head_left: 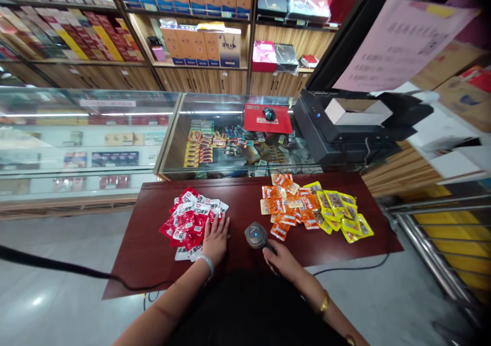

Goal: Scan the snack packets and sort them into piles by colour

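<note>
The scanner (256, 235) is just below the center of the frame, its dark head over the tabletop (245, 195) and a small blue light showing on it. The right hand (283, 259) has its fingers closed around the scanner's handle. The left hand (216, 239) lies palm down, fingers loosely spread and grasping nothing that shows, at the right edge of a heap of red packets (186, 221) left of center; its fingertips reach the nearest ones. Some of these packets show white sides with black print.

Right of center, orange packets (284, 206) lie loosely overlapped. Against their right side is a pile of yellow packets (342, 214) with clear windows.

A white band (208, 264) is on the left wrist and a gold bangle (325, 302) on the right forearm. Behind the tabletop, across the middle of the frame, stands a glass case (174, 131) with small goods inside; on top are a red mat (251, 115) and a black mouse (269, 114). A pink sheet (401, 44) hangs at the upper right, above a black machine (320, 131). Shelves (199, 17) of boxes fill the top.
</note>
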The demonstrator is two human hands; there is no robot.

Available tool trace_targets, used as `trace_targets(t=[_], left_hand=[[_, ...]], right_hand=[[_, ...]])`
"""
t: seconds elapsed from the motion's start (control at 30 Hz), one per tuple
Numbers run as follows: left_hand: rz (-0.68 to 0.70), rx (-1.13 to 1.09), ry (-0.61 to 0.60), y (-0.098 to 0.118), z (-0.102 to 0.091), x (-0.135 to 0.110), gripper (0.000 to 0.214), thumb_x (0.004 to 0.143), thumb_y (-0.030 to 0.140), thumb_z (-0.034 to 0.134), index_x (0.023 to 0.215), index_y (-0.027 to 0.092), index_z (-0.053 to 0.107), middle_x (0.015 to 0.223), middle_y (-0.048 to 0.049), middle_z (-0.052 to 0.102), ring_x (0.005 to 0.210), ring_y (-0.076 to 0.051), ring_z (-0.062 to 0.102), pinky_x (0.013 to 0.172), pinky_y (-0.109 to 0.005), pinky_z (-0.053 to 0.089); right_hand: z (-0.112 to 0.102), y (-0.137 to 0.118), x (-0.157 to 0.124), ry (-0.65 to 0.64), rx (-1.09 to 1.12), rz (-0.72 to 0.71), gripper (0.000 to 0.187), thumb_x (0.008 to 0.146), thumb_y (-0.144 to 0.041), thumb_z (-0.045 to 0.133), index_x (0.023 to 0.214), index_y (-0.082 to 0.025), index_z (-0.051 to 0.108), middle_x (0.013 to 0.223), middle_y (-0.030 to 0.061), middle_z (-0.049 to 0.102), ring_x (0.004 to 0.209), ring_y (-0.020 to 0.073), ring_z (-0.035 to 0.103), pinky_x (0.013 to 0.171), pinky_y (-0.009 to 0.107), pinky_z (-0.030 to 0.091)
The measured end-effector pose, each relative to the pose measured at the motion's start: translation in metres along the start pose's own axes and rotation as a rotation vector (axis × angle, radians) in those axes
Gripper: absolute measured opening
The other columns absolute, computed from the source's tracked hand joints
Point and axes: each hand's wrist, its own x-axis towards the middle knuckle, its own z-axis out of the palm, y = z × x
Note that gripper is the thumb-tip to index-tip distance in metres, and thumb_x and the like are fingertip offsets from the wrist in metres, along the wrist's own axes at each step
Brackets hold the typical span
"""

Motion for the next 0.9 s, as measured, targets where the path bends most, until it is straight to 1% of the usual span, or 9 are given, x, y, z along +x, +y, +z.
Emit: trace_targets(t=[0.13,0.3,0.4,0.5,0.63,0.7,0.77,0.83,0.9], left_hand=[[0.023,-0.014,0.011,0.022,-0.012,0.025,0.06,0.091,0.036,0.05,0.148,0.021,0.042,0.158,-0.0105,0.033,0.149,-0.031,0.02,0.121,-0.054,0.01],[0.082,-0.118,-0.03,0.077,-0.018,0.099,0.059,0.087,0.034,0.059,0.143,0.022,0.047,0.149,-0.011,0.046,0.136,-0.028,0.04,0.11,-0.042,0.034],[0.131,-0.132,-0.116,0.107,-0.015,0.145,0.054,0.086,0.025,0.058,0.14,0.022,0.048,0.142,-0.0108,0.052,0.126,-0.026,0.046,0.102,-0.04,0.039],[0.166,-0.078,-0.198,0.126,-0.01,0.171,0.048,0.083,0.023,0.06,0.131,0.017,0.054,0.129,-0.0142,0.059,0.117,-0.028,0.049,0.095,-0.041,0.041],[0.139,-0.031,-0.271,0.133,-0.002,0.172,0.053,0.074,0.03,0.072,0.121,0.013,0.057,0.115,-0.0168,0.063,0.111,-0.032,0.051,0.093,-0.043,0.04],[0.118,-0.056,-0.321,0.132,0.003,0.162,0.041,0.076,0.027,0.068,0.114,0.014,0.06,0.112,-0.0167,0.064,0.11,-0.03,0.054,0.092,-0.041,0.041],[0.071,-0.139,-0.384,0.127,0.007,0.15,0.021,0.082,0.023,0.061,0.101,0.016,0.064,0.105,-0.0144,0.067,0.104,-0.027,0.059,0.089,-0.037,0.043],[-0.047,-0.295,-0.416,0.12,0.01,0.139,0.012,0.087,0.023,0.055,0.091,0.018,0.065,0.095,-0.0103,0.07,0.093,-0.022,0.063,0.083,-0.032,0.044],[-0.252,-0.5,-0.387,0.109,0.009,0.131,0.015,0.09,0.025,0.051,0.089,0.018,0.064,0.088,-0.0071,0.071,0.082,-0.018,0.065,0.076,-0.028,0.046]], right_hand=[[-0.013,0.006,-0.002,0.027,0.026,0.0,0.058,0.079,-0.072,0.058,0.1,-0.018,0.056,0.057,-0.0077,0.048,0.041,0.0073,0.037,0.04,0.02,0.029],[-0.035,0.012,-0.005,0.05,0.07,0.007,0.062,0.078,-0.074,0.056,0.103,-0.017,0.057,0.053,-0.0078,0.046,0.04,0.0088,0.037,0.04,0.022,0.028],[-0.05,0.015,-0.006,0.087,0.063,-0.005,0.062,0.077,-0.074,0.057,0.1,-0.017,0.058,0.055,-0.0061,0.048,0.043,0.0097,0.039,0.043,0.023,0.03],[-0.064,0.017,-0.007,0.112,0.054,0.0,0.062,0.077,-0.076,0.056,0.096,-0.017,0.058,0.056,-0.0055,0.049,0.045,0.01,0.04,0.044,0.023,0.031],[-0.081,0.02,-0.007,0.123,0.07,0.017,0.062,0.075,-0.077,0.057,0.095,-0.018,0.057,0.055,-0.0058,0.049,0.045,0.0099,0.04,0.043,0.022,0.03],[-0.088,0.023,-0.005,0.122,0.093,0.024,0.062,0.075,-0.076,0.058,0.095,-0.018,0.057,0.055,-0.0059,0.049,0.044,0.0097,0.039,0.042,0.022,0.03],[-0.095,0.025,-0.002,0.101,0.118,0.03,0.061,0.075,-0.075,0.059,0.097,-0.018,0.057,0.055,-0.0063,0.049,0.043,0.0093,0.039,0.041,0.022,0.03],[-0.1,0.026,0.003,0.066,0.148,0.029,0.06,0.076,-0.074,0.06,0.097,-0.018,0.057,0.056,-0.0068,0.049,0.042,0.0088,0.038,0.04,0.022,0.029],[-0.104,0.023,0.008,0.025,0.175,0.031,0.059,0.075,-0.074,0.06,0.095,-0.019,0.056,0.055,-0.0079,0.047,0.04,0.0081,0.037,0.039,0.021,0.029]])
